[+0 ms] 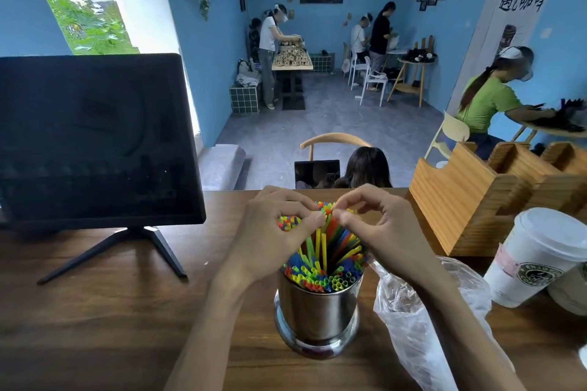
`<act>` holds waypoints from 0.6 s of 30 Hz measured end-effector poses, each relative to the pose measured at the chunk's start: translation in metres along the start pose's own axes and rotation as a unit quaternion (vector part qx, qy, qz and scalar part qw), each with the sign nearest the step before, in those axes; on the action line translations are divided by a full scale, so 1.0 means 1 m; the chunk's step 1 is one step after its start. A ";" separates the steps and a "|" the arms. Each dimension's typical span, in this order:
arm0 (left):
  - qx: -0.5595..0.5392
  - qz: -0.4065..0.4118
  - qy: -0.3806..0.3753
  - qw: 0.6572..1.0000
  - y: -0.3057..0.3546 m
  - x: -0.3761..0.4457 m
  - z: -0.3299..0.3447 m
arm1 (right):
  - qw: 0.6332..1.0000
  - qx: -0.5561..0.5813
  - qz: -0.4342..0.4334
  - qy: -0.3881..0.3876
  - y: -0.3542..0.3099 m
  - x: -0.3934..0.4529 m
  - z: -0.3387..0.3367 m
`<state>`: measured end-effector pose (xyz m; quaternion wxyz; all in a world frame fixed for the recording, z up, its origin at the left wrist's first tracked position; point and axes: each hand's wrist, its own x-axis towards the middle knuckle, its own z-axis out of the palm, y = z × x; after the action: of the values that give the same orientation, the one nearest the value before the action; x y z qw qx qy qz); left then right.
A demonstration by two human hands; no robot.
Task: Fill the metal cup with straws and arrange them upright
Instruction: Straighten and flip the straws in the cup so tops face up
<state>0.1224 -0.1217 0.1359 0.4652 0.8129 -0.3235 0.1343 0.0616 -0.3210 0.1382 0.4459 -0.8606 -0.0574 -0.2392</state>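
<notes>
Metal cup (317, 311): stood upright on the wooden worktop (127, 311), near its front edge, shiny and round with a wider foot.
Straws (330, 251): a many-coloured bundle filled the cup; the ones at the front sat low with open ends showing at the rim, the ones behind rose taller and leaned away from the cup's front.
Left hand (273, 232): hung above and left of the cup, its grip pinching the tall straw tops between thumb and forefinger; more straw ends showed under its fingers.
Right hand (381, 225): hung above and right of the cup, its grip likewise pinching the tops of the tall straws, fingertips almost meeting those of the left.
Plastic bag (422, 327): clear and crumpled, lay on the worktop just right of the cup, under the right forearm.
Paper cup (536, 260): white with a lid, stood well to the right of the metal cup.
Wooden holder (470, 200): stood behind and right of the cup.
Dark screen (95, 140): stood on a splayed stand, left of and behind the cup.
</notes>
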 end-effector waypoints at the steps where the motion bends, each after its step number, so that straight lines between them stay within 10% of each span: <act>1: -0.012 -0.012 0.013 1.000 0.002 0.002 -0.001 | 1.000 -0.017 -0.005 0.009 0.002 0.004 0.003; 8: 0.101 -0.074 -0.043 0.991 -0.009 0.013 0.002 | 0.984 -0.134 0.031 -0.113 0.012 0.019 0.018; 18: 0.160 -0.080 -0.053 0.983 -0.003 0.020 0.004 | 0.984 -0.155 0.022 -0.089 0.009 0.017 0.017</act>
<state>0.1390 -0.1320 0.1418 0.3207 0.9059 -0.2562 0.1038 0.0849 -0.3145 0.1312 0.3053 -0.9382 -0.0396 -0.1581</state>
